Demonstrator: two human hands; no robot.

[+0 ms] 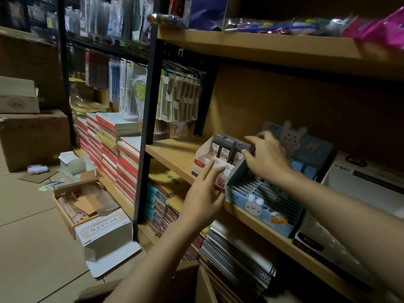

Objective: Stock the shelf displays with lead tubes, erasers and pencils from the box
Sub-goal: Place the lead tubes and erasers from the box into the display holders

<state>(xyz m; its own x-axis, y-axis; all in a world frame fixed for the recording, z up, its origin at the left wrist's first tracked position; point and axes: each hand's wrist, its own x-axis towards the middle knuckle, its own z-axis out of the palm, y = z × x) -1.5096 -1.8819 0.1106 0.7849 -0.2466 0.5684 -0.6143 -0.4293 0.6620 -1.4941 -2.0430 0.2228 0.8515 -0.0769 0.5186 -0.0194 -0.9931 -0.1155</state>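
Seating lead tubes (227,150) upright in white display box (202,159) on shelf (175,157) | right hand (265,157) fingers curled at the rightmost tube — grasp likely, unconfirmed | left hand (204,194) released, fingers straight, bracing box front — apparently against sliding.

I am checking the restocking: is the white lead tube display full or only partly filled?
Partly filled. The white display has lead tubes in its back row, while its front compartments look empty.
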